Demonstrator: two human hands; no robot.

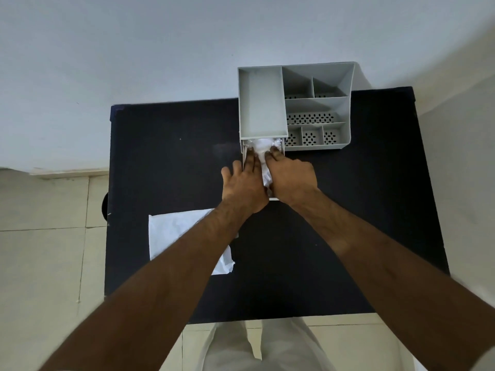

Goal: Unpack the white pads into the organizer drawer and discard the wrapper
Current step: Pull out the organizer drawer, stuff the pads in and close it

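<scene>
The grey organizer point(294, 103) stands at the far right of the black table, its white drawer point(274, 198) pulled out toward me. White pads point(263, 151) lie inside the drawer. My left hand point(242, 183) and my right hand point(290, 175) are side by side over the drawer, fingers pressing down on the pads; whether the fingers curl around any pad is hidden. The flat white wrapper point(171, 231) lies on the table at the near left, partly under my left forearm.
The black table point(348, 223) stands against a pale wall. Its near edge runs just in front of my legs. Tiled floor shows on the left, and a dark round object point(105, 207) peeks out at the table's left edge.
</scene>
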